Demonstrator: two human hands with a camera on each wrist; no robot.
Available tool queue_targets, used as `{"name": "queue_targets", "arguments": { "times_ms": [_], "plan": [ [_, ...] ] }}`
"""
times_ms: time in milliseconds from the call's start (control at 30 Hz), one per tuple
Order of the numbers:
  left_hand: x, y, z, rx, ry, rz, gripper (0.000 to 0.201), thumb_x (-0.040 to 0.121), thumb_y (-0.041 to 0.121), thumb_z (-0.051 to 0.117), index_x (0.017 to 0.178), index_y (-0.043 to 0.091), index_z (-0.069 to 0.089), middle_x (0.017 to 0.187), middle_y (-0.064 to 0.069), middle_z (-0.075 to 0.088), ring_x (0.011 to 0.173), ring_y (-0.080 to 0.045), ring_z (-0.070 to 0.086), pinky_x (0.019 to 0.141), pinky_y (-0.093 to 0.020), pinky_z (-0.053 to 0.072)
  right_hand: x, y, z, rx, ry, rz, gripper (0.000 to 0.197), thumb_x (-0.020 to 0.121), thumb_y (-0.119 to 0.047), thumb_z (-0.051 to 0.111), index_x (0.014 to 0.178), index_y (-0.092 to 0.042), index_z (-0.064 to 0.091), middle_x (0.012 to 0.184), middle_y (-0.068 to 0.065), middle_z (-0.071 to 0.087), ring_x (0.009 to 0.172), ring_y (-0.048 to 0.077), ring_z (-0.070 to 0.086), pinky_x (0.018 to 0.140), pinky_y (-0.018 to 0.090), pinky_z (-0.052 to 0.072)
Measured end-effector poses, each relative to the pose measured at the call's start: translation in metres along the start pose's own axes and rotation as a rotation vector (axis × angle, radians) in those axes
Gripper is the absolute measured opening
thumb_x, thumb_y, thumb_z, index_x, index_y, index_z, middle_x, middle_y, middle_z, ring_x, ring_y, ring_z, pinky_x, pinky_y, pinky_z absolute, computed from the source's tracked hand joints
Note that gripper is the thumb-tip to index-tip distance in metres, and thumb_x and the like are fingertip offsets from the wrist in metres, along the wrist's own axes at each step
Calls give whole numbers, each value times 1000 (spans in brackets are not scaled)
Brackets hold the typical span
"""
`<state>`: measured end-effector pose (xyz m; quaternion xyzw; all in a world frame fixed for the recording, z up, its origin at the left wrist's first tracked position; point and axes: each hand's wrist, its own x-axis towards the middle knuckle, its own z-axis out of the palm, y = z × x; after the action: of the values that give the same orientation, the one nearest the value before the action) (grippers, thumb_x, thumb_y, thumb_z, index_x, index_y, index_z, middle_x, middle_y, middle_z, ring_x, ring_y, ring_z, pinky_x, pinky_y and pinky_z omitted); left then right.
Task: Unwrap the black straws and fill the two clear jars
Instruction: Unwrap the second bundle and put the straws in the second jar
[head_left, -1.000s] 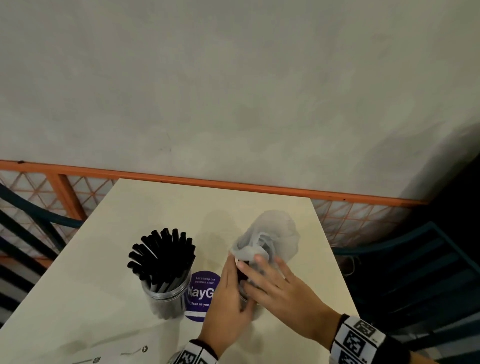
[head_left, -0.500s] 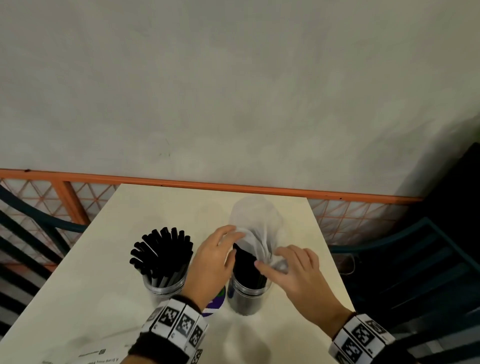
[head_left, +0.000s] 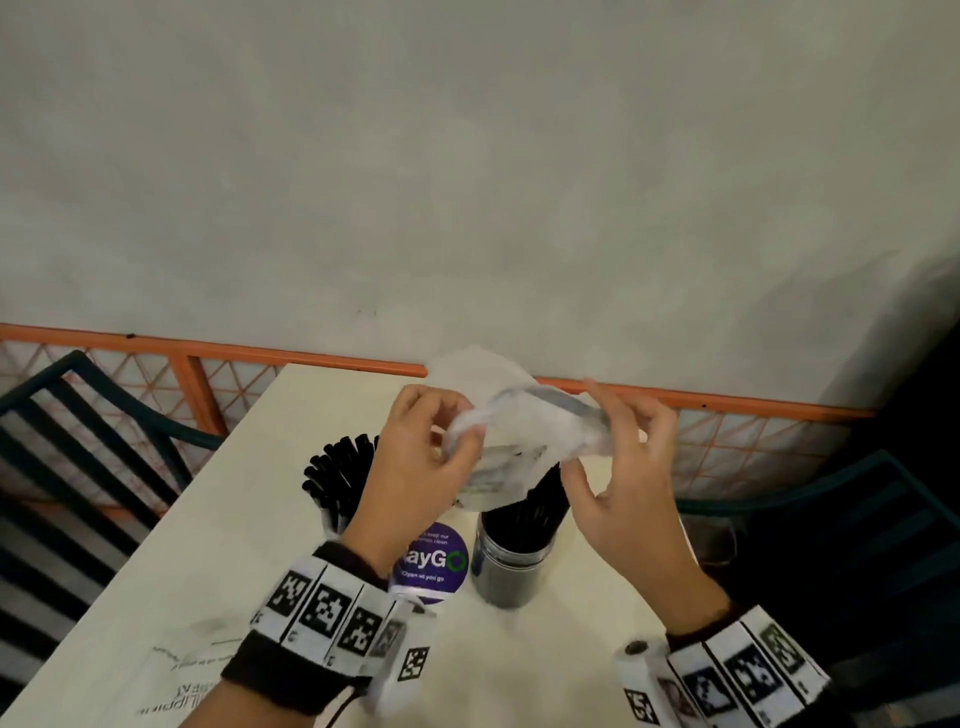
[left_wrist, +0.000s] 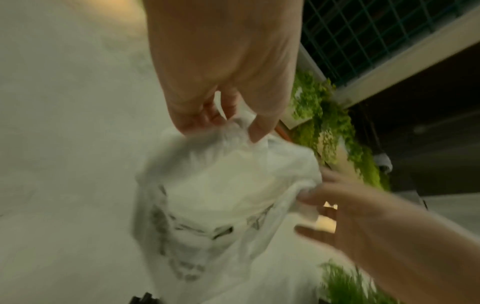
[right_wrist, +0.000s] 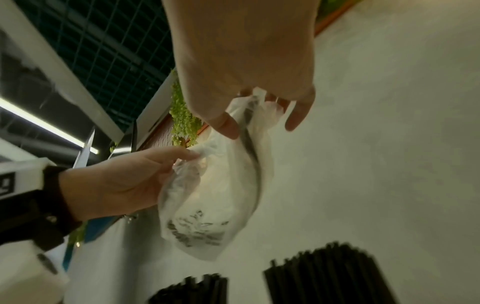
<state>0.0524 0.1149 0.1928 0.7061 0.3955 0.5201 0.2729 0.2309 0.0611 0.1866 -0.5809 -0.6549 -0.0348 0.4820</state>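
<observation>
Both hands hold a thin clear plastic wrapper (head_left: 511, 441) in the air above the right jar. My left hand (head_left: 441, 441) pinches its left end, and my right hand (head_left: 618, 447) pinches its right end. The wrapper (left_wrist: 221, 185) (right_wrist: 221, 185) hangs empty with grey print near its lower end. Under it stands the right clear jar (head_left: 511, 564), packed with black straws (head_left: 540, 504). The left clear jar (head_left: 332, 519) is mostly hidden behind my left wrist; its black straws (head_left: 340, 470) fan out of the top.
The jars stand on a cream table (head_left: 182, 571) against a grey wall. A round purple sticker (head_left: 431, 564) lies between the jars. A printed plastic sheet (head_left: 176, 670) lies at the near left. Dark slatted chairs (head_left: 88, 467) flank the table, and an orange mesh rail (head_left: 218, 353) runs behind.
The wrapper has come up off the straws in the right jar. Both hands rose with it and now stretch it between them above the jar.
</observation>
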Motion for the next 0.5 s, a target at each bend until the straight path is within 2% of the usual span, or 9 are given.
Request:
{"name": "queue_targets", "arguments": {
  "times_ms": [33,100,167,233,267,300,367,433,500],
  "plan": [
    [-7,4,-6,-63,-32,-69,14,85,16,59,82,28,51,88,7,51,70,-2,52,61,-18,50,-8,-6,0,114,-68,46,55,79,-20,57,132,-21,41,115,-3,33,108,2,39,94,0,27],
    [-22,8,-17,-183,-112,-194,15,88,18,56,78,23,45,75,2,50,62,-9,47,55,-23,42,-24,-18,-2,379,-292,138,57,83,-20,62,131,-35,36,121,-14,43,114,-10,41,93,3,36],
    [-40,7,-26,-154,-191,-235,20,89,18,54,76,20,39,69,0,42,61,-12,40,56,-27,36,-40,-30,-4,623,-563,196,62,85,-14,63,131,-42,33,126,-25,50,119,-6,46,94,12,44],
    [-60,4,-33,-129,-252,-252,22,88,21,56,75,22,38,66,8,43,59,-9,40,55,-22,37,-56,-38,-1,780,-750,244,67,85,-12,63,136,-39,29,130,-24,51,121,0,50,96,19,46],
    [-71,3,-38,-185,-286,-283,19,86,24,58,79,22,41,69,10,51,60,-9,45,56,-21,41,-64,-39,1,845,-800,276,68,86,-12,63,138,-36,28,132,-21,52,122,4,50,96,22,47],
    [-82,4,-43,-282,-330,-334,18,83,27,61,87,22,44,79,9,61,65,-14,54,60,-24,46,-72,-39,3,882,-817,307,66,87,-13,61,139,-35,28,133,-18,52,122,5,50,96,22,47],
    [-102,4,-55,-440,-422,-457,37,78,26,62,110,22,45,109,0,68,89,-31,63,76,-33,51,-85,-35,11,846,-751,338,53,89,-14,57,133,-37,37,128,-19,56,119,3,53,91,18,48],
    [-124,4,-63,-427,-476,-510,50,81,14,61,124,26,41,120,-3,64,103,-26,62,85,-30,51,-96,-31,20,763,-643,397,42,90,-13,56,115,-45,49,115,-13,65,107,6,61,79,20,54],
    [-143,-1,-66,-258,-458,-511,56,82,7,62,126,34,43,118,2,65,103,-19,63,89,-31,52,-107,-29,29,705,-557,458,37,87,-7,58,96,-43,57,103,-1,67,90,14,67,66,29,60]
  ]
}}
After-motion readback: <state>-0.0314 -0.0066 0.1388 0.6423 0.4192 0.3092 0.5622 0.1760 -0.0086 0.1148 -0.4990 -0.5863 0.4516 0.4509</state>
